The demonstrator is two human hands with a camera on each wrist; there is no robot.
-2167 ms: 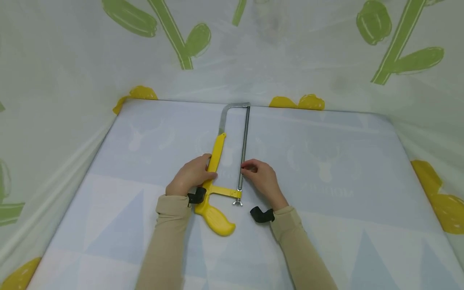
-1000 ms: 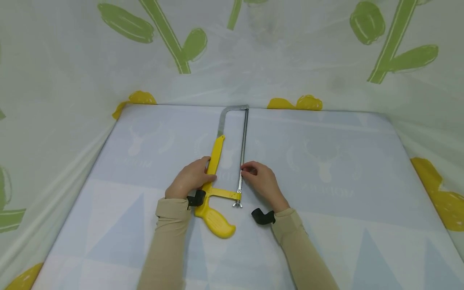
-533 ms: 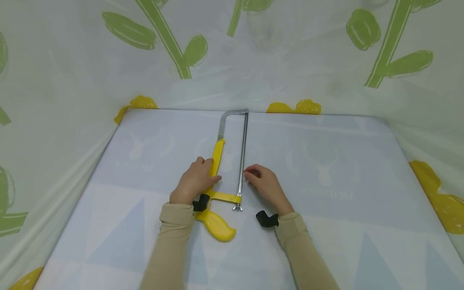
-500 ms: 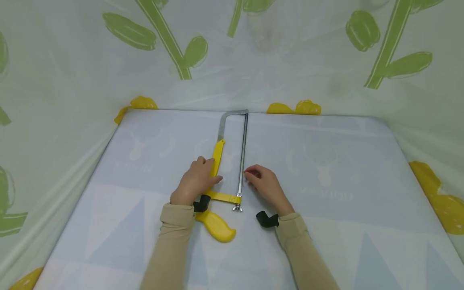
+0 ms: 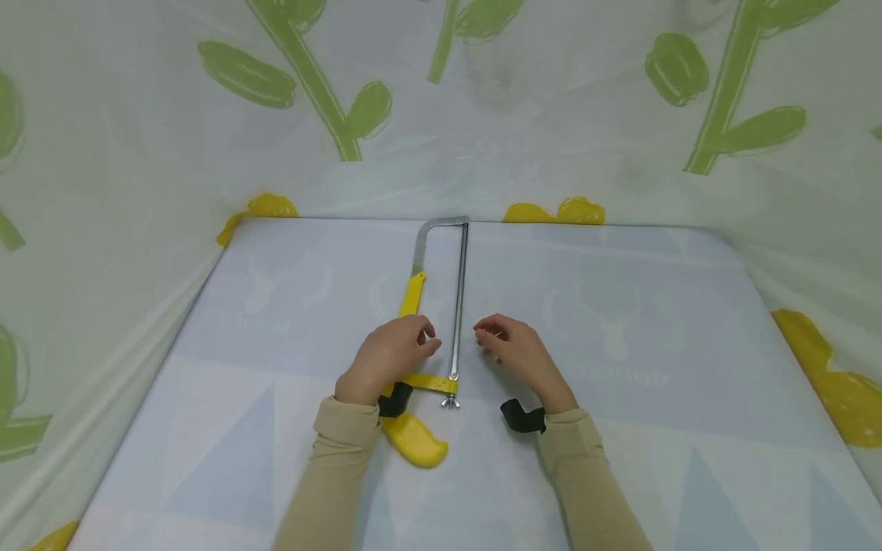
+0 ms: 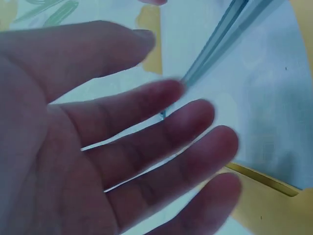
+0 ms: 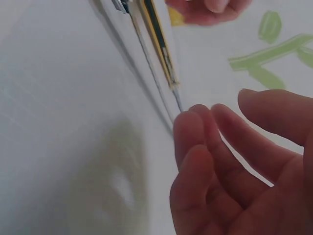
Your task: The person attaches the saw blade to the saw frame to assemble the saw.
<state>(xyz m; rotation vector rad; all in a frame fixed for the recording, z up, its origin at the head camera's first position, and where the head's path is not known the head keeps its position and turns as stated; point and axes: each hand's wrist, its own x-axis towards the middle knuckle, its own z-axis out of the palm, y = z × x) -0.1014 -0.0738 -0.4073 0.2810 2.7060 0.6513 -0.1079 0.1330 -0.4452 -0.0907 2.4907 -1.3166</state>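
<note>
A hacksaw (image 5: 412, 298) with a yellow frame and grip lies flat on the table, its silver bow at the far end. Its blade (image 5: 460, 306) runs along the right side, ending at a wing nut (image 5: 450, 402) near the front. My left hand (image 5: 389, 356) hovers over the yellow frame and hides part of it; in the left wrist view its fingers are spread and relaxed, holding nothing. To the right of the blade, apart from it, is my right hand (image 5: 524, 352), fingers loosely bent with nothing between them.
The table (image 5: 620, 306) has a pale cloth with blue triangles and faint deer prints. Behind it hangs a white curtain (image 5: 551, 115) with green plants and yellow flowers. A black camera mount sits on each wrist.
My left hand has let go of the yellow frame and lifted to the right over it. My right hand has left the blade, drawing back to the right. The hacksaw stays on the table.
</note>
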